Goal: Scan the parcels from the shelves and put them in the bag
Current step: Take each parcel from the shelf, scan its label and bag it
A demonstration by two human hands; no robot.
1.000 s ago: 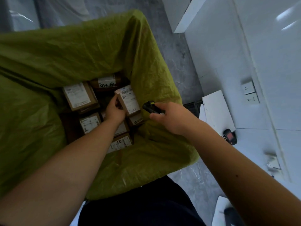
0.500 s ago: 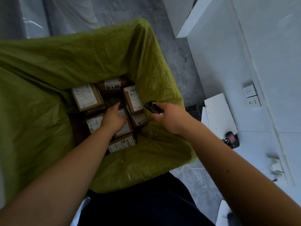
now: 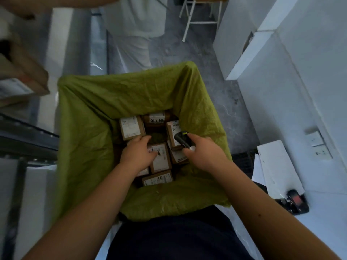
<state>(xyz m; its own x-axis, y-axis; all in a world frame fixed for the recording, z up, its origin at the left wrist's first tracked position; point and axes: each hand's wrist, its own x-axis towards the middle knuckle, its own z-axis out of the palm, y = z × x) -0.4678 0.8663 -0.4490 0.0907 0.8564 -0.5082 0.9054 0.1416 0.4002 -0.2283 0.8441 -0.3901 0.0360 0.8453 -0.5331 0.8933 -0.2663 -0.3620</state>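
Several labelled brown parcels (image 3: pixel 159 158) already lie packed side by side at the bottom of the green bag (image 3: pixel 90 128). The left hand (image 3: pixel 138 152), fingers loosely extended and gripping nothing, rests on the parcels near the bag's left wall. The right hand (image 3: pixel 202 151) clasps a black scanner (image 3: pixel 181 139) above the right-hand parcels. More boxes (image 3: pixel 20 79) wait outside, so the task appears partly complete.

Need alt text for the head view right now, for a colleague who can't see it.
Both hands reach into a green woven bag of brown cardboard parcels: the left hand rests on them, the right hand grips a black handheld scanner. Grey floor surrounds the bag.
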